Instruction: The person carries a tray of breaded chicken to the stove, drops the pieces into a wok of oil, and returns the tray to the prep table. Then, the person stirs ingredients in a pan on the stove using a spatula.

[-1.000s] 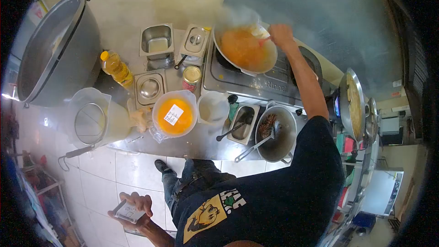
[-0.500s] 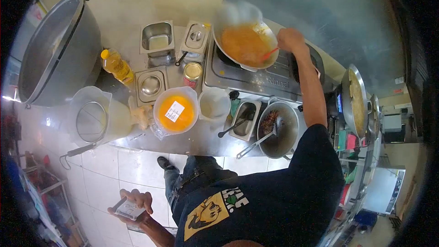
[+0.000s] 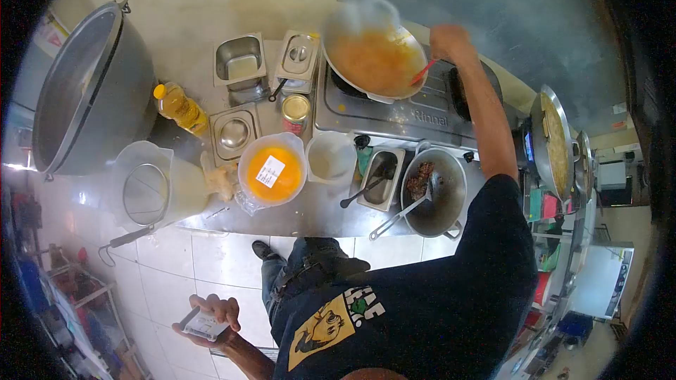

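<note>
My right hand (image 3: 451, 42) is closed around a red spatula (image 3: 423, 72), whose lower end reaches into a wok (image 3: 380, 96) on the stove. Orange-brown sauce (image 3: 370, 63) fills the wok, and steam blurs its far side. Down at the left, away from the counter, my left hand (image 3: 224, 309) grips a flat, phone-sized pale rectangle (image 3: 203, 325) with fingers curled over its edge. A second wok (image 3: 447, 200), nearest my right arm, contains dark cooked bits (image 3: 420, 177) and a metal ladle (image 3: 400, 221).
On the counter are a labelled bowl of orange liquid (image 3: 292, 184), a white tub (image 3: 331, 158), a food can (image 3: 295, 114), an oil bottle (image 3: 181, 108) and steel pans (image 3: 239, 63). A large pot (image 3: 95, 91) and a strainer (image 3: 146, 193) stand left; another filled pan (image 3: 554, 142) is right.
The red spatula has shifted in the sauce, its handle now steeper at the wok's right rim. My left hand keeps its hold. The whole view has moved slightly.
</note>
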`<state>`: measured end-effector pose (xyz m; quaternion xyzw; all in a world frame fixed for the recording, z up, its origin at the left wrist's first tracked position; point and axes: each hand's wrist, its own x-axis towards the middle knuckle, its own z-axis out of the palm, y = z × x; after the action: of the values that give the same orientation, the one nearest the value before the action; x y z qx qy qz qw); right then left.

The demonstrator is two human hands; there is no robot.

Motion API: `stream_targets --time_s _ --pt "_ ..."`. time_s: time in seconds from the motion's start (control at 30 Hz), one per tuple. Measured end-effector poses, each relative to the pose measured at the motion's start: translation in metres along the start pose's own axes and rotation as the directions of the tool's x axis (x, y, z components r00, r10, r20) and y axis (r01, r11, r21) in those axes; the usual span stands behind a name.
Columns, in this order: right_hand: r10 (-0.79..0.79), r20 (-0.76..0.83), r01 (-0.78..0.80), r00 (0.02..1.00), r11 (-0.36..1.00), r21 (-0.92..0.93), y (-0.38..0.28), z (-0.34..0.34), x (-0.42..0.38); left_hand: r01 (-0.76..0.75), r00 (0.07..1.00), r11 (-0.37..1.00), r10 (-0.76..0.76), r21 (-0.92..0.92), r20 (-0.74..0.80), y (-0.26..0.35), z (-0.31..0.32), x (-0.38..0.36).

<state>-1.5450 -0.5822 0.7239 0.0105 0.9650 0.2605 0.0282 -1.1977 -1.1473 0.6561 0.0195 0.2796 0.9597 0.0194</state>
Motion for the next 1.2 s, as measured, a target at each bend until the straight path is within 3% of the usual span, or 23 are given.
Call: stream_targets --time_s 0.07,0.13,0.23,0.3,0.37,0.43,0.53,0.63,0.7,0.8,0.93,1.0,1.1,1.13,1.2 --pt "-0.055 0.094 0.052 0.994 0.998 0.033 -0.005 0.007 -0.001 -0.005 1.0 1.0 0.004 0.017 0.014 -0.001 -0.001 0.0" --pt "-0.186 0.284 0.099 0.94 0.951 0.294 -0.022 0.032 0.003 0.047 0.998 0.996 -0.045 -0.073 0.041 -0.003 0.001 0.004" --pt "-0.197 0.121 0.138 0.973 0.915 0.38 -0.063 0.039 -0.009 0.069 0.996 0.995 -0.065 -0.072 0.056 -0.002 -0.001 0.003" --pt "-0.057 0.045 0.029 0.997 0.875 0.483 -0.08 0.02 -0.018 0.081 0.995 0.996 -0.078 -0.047 0.056 0.001 0.002 0.003" --pt "0.021 0.057 -0.046 0.998 0.866 0.497 -0.077 0.005 -0.019 0.008 0.995 1.0 -0.009 -0.006 -0.104 0.002 0.002 0.001" --pt "0.093 0.079 -0.12 0.993 0.855 0.505 -0.076 0.006 -0.017 0.007 0.996 1.0 -0.004 0.024 -0.086 0.003 0.003 0.004" --pt "0.206 -0.085 -0.1 0.975 0.745 0.659 -0.074 0.018 -0.017 0.037 0.997 0.999 -0.036 0.016 -0.061 0.004 0.005 0.009" --pt "0.162 -0.167 -0.038 0.973 0.819 0.573 -0.081 0.038 -0.013 0.049 0.998 0.997 -0.051 0.059 0.041 0.004 0.001 0.01" --pt "-0.002 0.066 -0.035 0.998 0.827 0.561 -0.083 0.051 -0.01 0.029 0.999 0.999 -0.03 0.037 0.015 0.003 -0.001 0.006" --pt "-0.146 0.057 0.091 0.988 0.833 0.546 -0.091 0.043 -0.017 0.017 0.999 1.0 -0.017 -0.003 -0.031 0.002 0.0 0.003" --pt "-0.126 0.107 0.045 0.986 0.828 0.559 -0.107 0.035 -0.019 0.02 1.0 1.0 -0.02 -0.002 0.008 0.003 -0.002 0.005" --pt "-0.108 -0.143 0.172 0.984 0.794 0.584 -0.111 0.039 -0.021 0.022 0.999 1.0 -0.022 -0.012 0.03 0.004 -0.004 0.005" --pt "-0.1 -0.256 0.25 0.961 0.707 0.662 -0.112 0.056 -0.011 0.003 1.0 0.999 -0.003 -0.036 0.007 0.007 -0.006 0.002" --pt "-0.105 -0.261 0.256 0.96 0.707 0.659 -0.108 0.06 -0.005 -0.003 1.0 0.999 0.004 -0.037 0.005 0.007 -0.005 0.001" --pt "-0.262 -0.183 0.314 0.948 0.657 0.686 -0.101 0.063 0.004 0.009 1.0 0.998 -0.009 -0.061 0.004 0.008 -0.003 0.0"
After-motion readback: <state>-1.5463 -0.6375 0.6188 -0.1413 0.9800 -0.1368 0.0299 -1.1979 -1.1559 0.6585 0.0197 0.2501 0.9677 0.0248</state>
